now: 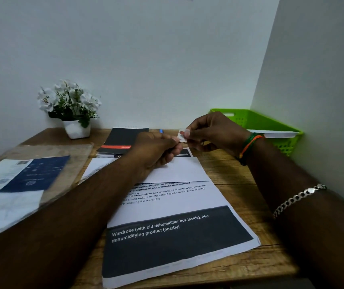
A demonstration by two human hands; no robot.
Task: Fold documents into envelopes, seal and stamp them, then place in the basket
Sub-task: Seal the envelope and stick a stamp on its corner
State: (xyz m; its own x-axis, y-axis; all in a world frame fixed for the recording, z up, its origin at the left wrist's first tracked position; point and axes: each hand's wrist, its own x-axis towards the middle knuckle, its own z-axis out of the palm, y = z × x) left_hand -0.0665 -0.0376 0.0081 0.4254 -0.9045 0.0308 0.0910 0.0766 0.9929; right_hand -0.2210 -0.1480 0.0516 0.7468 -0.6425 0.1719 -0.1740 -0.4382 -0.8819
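Head view: both hands raised just above the wooden desk [239, 167], meeting over its far middle. Left hand [156, 151] and right hand [210, 132] each pinch the small white-and-red paper stamp [183, 136] between thumb and fingertips; the other fingers are curled in. Judged step: peeling or readying the stamp for the plain white envelope [177, 170], which lies flat directly below the hands, on top of a printed white document sheet with a dark banner [173, 236]. Whether the envelope is already sealed cannot be told. Green perforated plastic basket [271, 126] stands at the far right corner against the wall, already holding at least one white envelope [279, 133]. Risks: the stamp is tiny and light, so a slack pinch could drop it or let it fold and stick to itself or to a fingertip; pressed down askew it would sit crooked on the envelope; the envelope rests on loose paper and may slide when pressed. Surroundings: clear plastic sleeve holding white and navy-blue printed papers [25, 180] at left, black booklet with a red stripe [123, 142] beyond the hands, blue pen tip [161, 131] just behind it, white-flowered plant in a white pot [71, 107] far left. The path from envelope to basket looks unobstructed; the right forearm lies along it.
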